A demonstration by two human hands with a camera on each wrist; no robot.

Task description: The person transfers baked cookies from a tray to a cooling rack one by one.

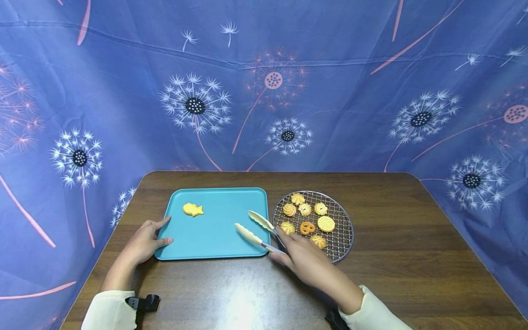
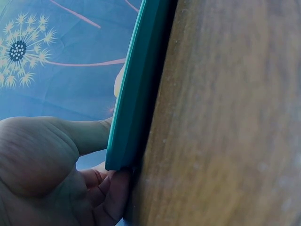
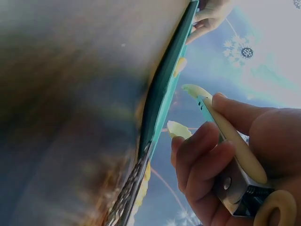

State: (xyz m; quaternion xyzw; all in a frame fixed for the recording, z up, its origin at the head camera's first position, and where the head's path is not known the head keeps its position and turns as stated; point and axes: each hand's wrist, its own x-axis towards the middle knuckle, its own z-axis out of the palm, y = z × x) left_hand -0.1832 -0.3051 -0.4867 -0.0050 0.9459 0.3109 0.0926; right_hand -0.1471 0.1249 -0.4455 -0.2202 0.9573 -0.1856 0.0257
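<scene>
My left hand point(image 1: 142, 243) grips the left edge of a blue tray point(image 1: 206, 245); in the left wrist view the thumb lies over the rim and fingers curl beneath it. A yellow fish-shaped cookie point(image 1: 192, 209) lies at the tray's upper left. My right hand point(image 1: 307, 259) holds a pair of tongs point(image 3: 240, 150) with cream tips. The tips are spread apart above the tray's right part, with nothing between them. Under and beyond the right hand is a round wire rack point(image 1: 344, 224) bearing several cookies, among them a pretzel point(image 1: 307, 228) and a round cookie point(image 1: 326, 223).
Tray and rack sit side by side on a brown wooden table point(image 1: 412, 256). Behind the table hangs a blue cloth point(image 1: 330, 91) with a dandelion print. A black wrist strap point(image 1: 144, 302) shows by the left sleeve.
</scene>
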